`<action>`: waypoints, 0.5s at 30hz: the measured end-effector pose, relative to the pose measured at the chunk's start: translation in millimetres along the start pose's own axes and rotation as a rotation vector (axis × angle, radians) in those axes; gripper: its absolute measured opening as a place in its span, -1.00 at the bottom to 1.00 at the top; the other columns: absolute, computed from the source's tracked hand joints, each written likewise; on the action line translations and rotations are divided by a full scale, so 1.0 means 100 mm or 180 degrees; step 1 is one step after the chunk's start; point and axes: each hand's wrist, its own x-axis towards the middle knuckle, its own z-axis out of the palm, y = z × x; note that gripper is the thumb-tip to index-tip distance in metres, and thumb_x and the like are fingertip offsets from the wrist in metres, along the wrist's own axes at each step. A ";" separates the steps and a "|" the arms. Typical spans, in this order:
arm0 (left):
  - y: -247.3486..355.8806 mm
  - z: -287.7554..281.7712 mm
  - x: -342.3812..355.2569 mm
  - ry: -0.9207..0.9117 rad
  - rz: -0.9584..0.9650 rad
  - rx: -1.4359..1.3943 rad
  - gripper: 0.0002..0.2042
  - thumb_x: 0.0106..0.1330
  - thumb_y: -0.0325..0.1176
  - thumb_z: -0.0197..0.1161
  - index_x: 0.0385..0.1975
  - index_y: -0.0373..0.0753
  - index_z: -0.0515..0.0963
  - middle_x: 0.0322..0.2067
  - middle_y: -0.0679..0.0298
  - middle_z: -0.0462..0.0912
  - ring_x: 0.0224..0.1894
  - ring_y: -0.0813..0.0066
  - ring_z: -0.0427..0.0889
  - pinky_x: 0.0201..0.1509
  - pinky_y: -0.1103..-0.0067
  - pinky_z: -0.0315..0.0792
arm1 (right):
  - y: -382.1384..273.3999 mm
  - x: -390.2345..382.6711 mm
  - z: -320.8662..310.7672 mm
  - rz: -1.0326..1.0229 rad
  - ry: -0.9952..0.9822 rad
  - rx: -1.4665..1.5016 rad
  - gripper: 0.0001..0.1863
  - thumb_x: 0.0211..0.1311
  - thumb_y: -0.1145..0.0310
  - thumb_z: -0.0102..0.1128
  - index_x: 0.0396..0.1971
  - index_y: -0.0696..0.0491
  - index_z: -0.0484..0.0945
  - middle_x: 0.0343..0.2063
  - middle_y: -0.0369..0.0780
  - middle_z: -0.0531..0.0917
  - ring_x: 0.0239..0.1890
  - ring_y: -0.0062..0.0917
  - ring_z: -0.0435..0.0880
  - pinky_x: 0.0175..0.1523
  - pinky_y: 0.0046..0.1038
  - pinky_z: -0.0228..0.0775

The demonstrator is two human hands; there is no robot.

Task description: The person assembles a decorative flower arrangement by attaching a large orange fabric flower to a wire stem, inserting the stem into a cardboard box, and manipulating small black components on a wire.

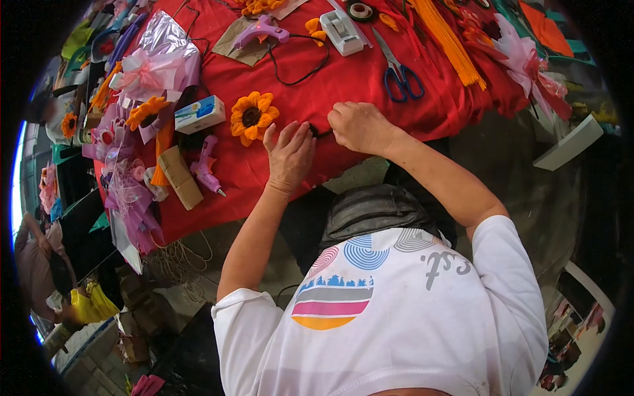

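Near the front edge of the red-covered table, my two hands are close together over a short dark strip (pixel 321 134), thin and perhaps fuzzy; its kind cannot be made out. The fingertips of my left hand (pixel 290 157) press on one end, its other fingers somewhat raised. My right hand (pixel 362 127) is closed in a pinch at the other end, hiding most of what it grips. Left of my left hand lies an orange crocheted-looking flower (pixel 251 118) with a dark brown centre. Beyond my right hand are scissors (pixel 400 80) with blue handles.
A purple glue gun (pixel 207 166) and a small white-and-blue box (pixel 199 115) lie at the left, by wrapped pink and purple bouquets (pixel 122 168). Farther back are another glue gun (pixel 261 31), a white tape dispenser (pixel 342 32) and orange pipe cleaners (pixel 449 43).
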 end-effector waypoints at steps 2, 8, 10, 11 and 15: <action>0.00 0.00 -0.01 0.0006 -0.0011 -0.0010 -0.83 0.08 -0.38 0.30 -0.31 -0.15 0.60 -0.11 0.40 0.60 -0.01 0.41 0.53 0.26 0.23 0.07 | 0.00 0.04 -0.01 0.0279 -0.0197 0.0349 -0.87 -0.04 0.41 0.18 -0.52 0.09 0.42 -0.52 -0.17 0.53 -0.39 -0.28 0.60 -0.28 -0.21 0.44; 0.01 0.00 -0.02 0.0034 -0.0035 -0.0007 -0.84 0.08 -0.38 0.29 -0.31 -0.17 0.60 -0.11 0.39 0.61 -0.03 0.41 0.53 0.25 0.22 0.07 | 0.08 0.20 -0.06 0.0589 -0.0223 0.1681 -0.85 -0.04 0.46 0.18 -0.43 0.14 0.46 -0.45 -0.15 0.61 -0.36 -0.29 0.63 -0.26 -0.33 0.46; 0.02 0.01 0.00 0.0044 -0.0028 -0.0020 -0.84 0.08 -0.38 0.29 -0.31 -0.18 0.60 -0.11 0.39 0.61 -0.03 0.41 0.53 0.25 0.22 0.07 | 0.12 0.24 0.01 0.0705 -0.0082 0.2076 -0.83 -0.05 0.47 0.20 -0.40 0.15 0.48 -0.46 -0.17 0.62 -0.37 -0.37 0.63 -0.25 -0.39 0.46; 0.02 0.01 0.01 0.0042 -0.0032 -0.0035 -0.84 0.08 -0.38 0.29 -0.32 -0.18 0.60 -0.12 0.39 0.61 -0.03 0.40 0.53 0.25 0.22 0.07 | 0.13 0.25 0.05 0.0814 0.0058 0.2475 -0.81 -0.06 0.48 0.21 -0.37 0.16 0.50 -0.47 -0.19 0.62 -0.37 -0.44 0.63 -0.24 -0.44 0.46; 0.02 0.00 0.00 0.0011 -0.0063 -0.0043 -0.85 0.07 -0.39 0.29 -0.34 -0.17 0.60 -0.12 0.39 0.61 -0.03 0.40 0.53 0.26 0.23 0.06 | 0.11 0.32 0.14 0.1199 0.0178 0.2609 -0.79 -0.06 0.47 0.23 -0.36 0.17 0.51 -0.53 -0.23 0.60 -0.42 -0.56 0.60 -0.28 -0.50 0.46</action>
